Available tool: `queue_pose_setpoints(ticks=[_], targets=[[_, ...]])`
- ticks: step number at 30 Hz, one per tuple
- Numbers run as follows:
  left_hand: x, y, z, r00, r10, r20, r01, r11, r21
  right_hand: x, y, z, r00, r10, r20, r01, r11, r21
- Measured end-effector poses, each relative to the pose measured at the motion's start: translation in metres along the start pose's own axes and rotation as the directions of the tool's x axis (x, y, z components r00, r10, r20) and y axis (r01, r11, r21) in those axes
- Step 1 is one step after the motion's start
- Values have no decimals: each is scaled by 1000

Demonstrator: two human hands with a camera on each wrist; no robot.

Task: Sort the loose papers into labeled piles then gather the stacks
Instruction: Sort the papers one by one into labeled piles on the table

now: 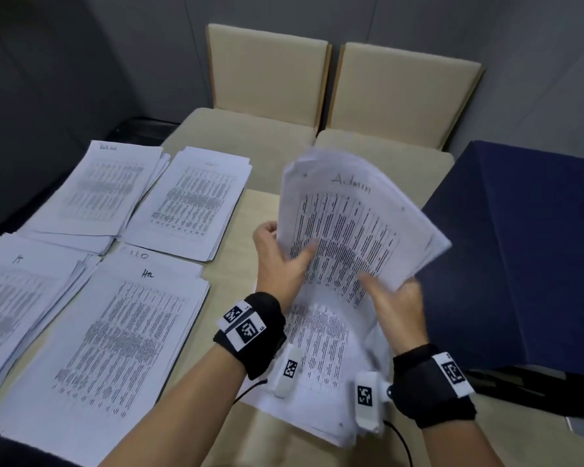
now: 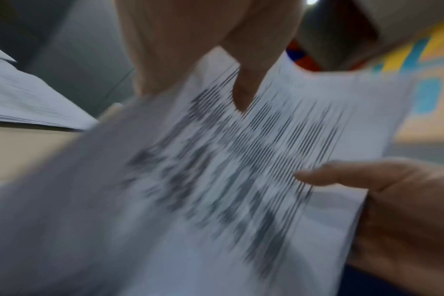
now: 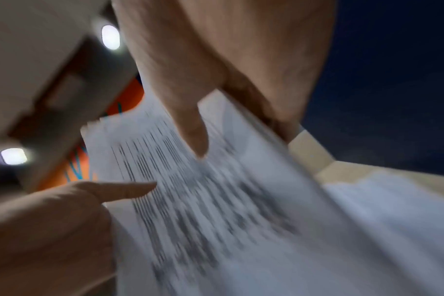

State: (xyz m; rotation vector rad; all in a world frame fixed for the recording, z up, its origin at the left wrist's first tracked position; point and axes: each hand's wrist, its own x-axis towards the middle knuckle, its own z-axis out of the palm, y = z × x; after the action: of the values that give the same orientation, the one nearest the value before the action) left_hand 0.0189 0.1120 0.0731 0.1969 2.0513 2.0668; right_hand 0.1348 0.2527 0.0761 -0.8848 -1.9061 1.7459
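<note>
A thick stack of printed sheets marked "Admin" (image 1: 351, 217) is tilted up off the table, and both hands hold it by its near edge. My left hand (image 1: 284, 254) grips the stack's left side, thumb on the front. My right hand (image 1: 391, 288) grips its lower right corner, thumb on top. More printed sheets (image 1: 321, 358) lie flat under the wrists. The left wrist view shows the left thumb (image 2: 243, 90) on the blurred page (image 2: 228, 170). The right wrist view shows the right thumb (image 3: 193, 132) on the same stack (image 3: 216, 200).
Several sorted piles lie on the left of the beige table (image 1: 236, 244): an "HR" pile (image 1: 122, 332), one at the near left edge (image 1: 21, 298), two further back (image 1: 105, 193) (image 1: 196, 203). Two beige chairs (image 1: 270, 69) stand behind. A dark blue block (image 1: 520, 251) fills the right.
</note>
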Motion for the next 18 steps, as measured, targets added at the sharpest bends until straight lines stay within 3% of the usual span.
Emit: queue_pose_setpoints(ticks=[2,4,8,12,15,18], targets=[[1,-27,-9,986,-138,93,116,971,207,3,25,1,993,101,55,-91,982,-168],[-3,-49,-23,965,-220,143,161,928,336,1,33,4,993,115,27,-108,976,-191],[-16,-59,-39,976,-181,122,150,961,231,-1,16,13,1000,30,6,-30,998,-53],[-13,-47,-54,988,-155,13,152,980,128,4,7,26,998,-1,68,5,999,-51],[-3,-40,-82,984,-160,-74,166,983,83,8,18,35,991,65,117,-69,997,26],[23,-40,-123,960,-199,-200,221,971,95,9,44,38,980,166,107,-162,986,-41]])
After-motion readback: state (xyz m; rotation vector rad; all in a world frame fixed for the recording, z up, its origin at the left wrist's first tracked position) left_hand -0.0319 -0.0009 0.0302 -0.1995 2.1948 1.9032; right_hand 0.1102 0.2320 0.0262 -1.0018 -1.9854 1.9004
